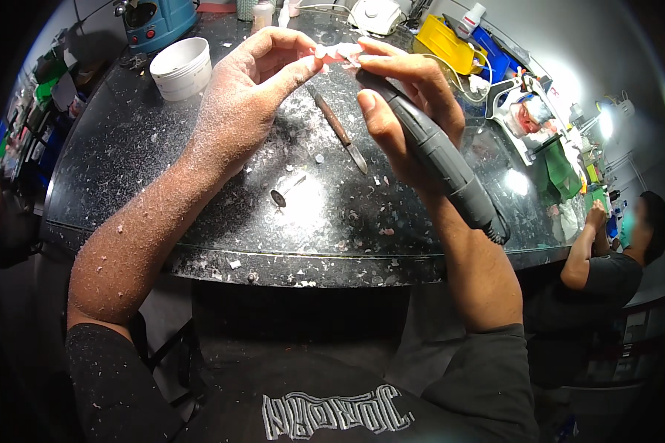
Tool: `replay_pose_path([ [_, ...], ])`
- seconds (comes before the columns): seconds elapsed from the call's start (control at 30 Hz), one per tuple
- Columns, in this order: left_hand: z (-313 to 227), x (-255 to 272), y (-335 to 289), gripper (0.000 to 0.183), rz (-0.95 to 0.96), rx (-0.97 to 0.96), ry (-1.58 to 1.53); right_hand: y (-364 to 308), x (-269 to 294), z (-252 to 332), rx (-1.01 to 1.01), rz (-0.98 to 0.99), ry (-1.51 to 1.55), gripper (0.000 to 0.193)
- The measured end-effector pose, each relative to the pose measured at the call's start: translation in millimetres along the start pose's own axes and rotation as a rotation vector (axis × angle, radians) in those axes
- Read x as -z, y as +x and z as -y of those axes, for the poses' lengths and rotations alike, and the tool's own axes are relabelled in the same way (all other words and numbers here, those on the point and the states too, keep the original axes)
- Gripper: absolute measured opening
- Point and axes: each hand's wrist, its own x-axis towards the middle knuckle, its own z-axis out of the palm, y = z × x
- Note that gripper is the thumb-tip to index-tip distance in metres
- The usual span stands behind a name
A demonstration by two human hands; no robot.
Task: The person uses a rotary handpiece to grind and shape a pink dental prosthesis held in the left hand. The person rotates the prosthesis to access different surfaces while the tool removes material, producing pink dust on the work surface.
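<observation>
At the far side of the dark bench, my left hand (236, 103), coated in pale dust, pinches a small pink-and-white denture (338, 53) between thumb and fingers. My right hand (421, 88) is wrapped round a black rotary handpiece (440, 151), whose cord leaves its lower end. The handpiece's front end points up at the denture; fingers hide its bit, so contact is unclear. Right-hand fingertips also reach the denture's right end. Below the hands lies a wooden-handled knife (338, 131). Nearer me is a small disc on a shank (278, 198).
Shavings and dust litter the bench (347, 236). A white tub (181, 70) and blue machine (155, 23) stand back left. Behind my hands is a white device (375, 18). Back right are a yellow bin (445, 46) and a white frame (504, 111). A co-worker (617, 255) sits at right.
</observation>
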Motion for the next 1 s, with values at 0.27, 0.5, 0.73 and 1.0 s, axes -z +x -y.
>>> replay_pose_path([
  [0.27, 3.2, 0.1, 0.7, 0.018, 0.003, 0.022, -0.037, -4.3, 0.5, 1.2, -0.041, 0.081, 0.004, 0.029],
  [0.5, 0.7, 0.2, -1.0, 0.018, -0.012, 0.012, 0.038, -5.1, -4.8, -0.4, -0.036, -0.007, -0.030, 0.032],
  [0.73, 3.6, 1.4, -0.5, 0.018, -0.018, 0.004, 0.034, -6.5, -2.6, 0.2, -0.041, 0.059, -0.024, 0.032],
  [1.0, 3.7, 1.7, -0.8, 0.018, -0.013, -0.001, 0.023, -4.7, -3.8, 3.4, -0.076, 0.026, 0.009, 0.031],
])
